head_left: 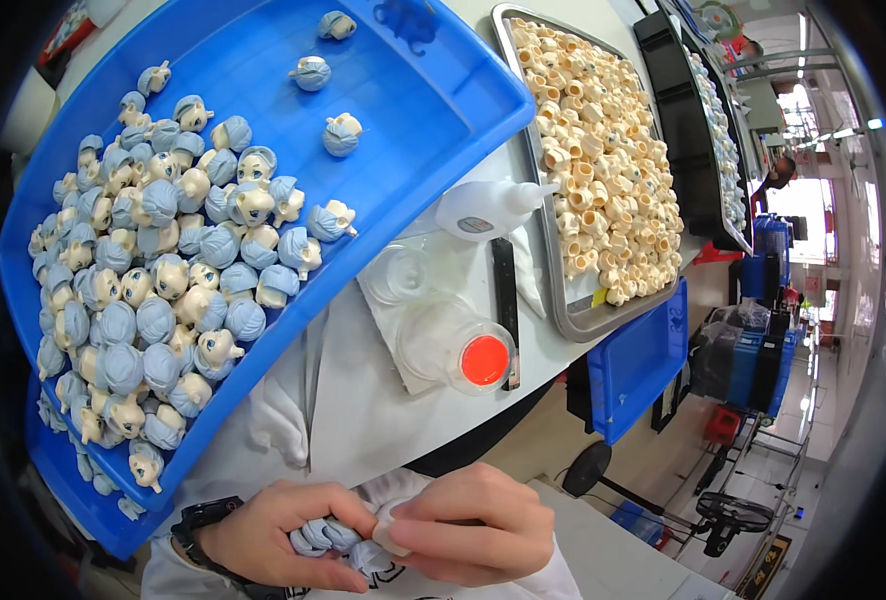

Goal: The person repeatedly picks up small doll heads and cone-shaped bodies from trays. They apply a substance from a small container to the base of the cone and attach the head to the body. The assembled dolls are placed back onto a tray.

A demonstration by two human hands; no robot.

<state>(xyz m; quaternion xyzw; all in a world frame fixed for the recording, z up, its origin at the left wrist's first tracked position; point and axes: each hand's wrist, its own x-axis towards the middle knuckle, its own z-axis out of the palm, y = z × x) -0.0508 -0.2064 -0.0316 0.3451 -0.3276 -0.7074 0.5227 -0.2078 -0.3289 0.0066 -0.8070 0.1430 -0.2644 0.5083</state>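
A person's left hand (273, 532), a dark watch (206, 518) at its wrist, curls around a light blue doll hair piece (321, 537) at the front of a white worktable (368, 420), while the thumb and fingers of the right hand (488, 530) pinch a small pale part (391, 530) right beside it; the fingers partly hide where the two pieces meet. Doll heads (153, 290) with blue hair crowd one side of a large blue tray (413, 100) at left, four lying apart near its far end. A white squeeze bottle (478, 210) and a clear jar (485, 360) showing a red disc stand between that tray and a metal tray (588, 327) heaped with hollow cream-coloured pieces (603, 170).
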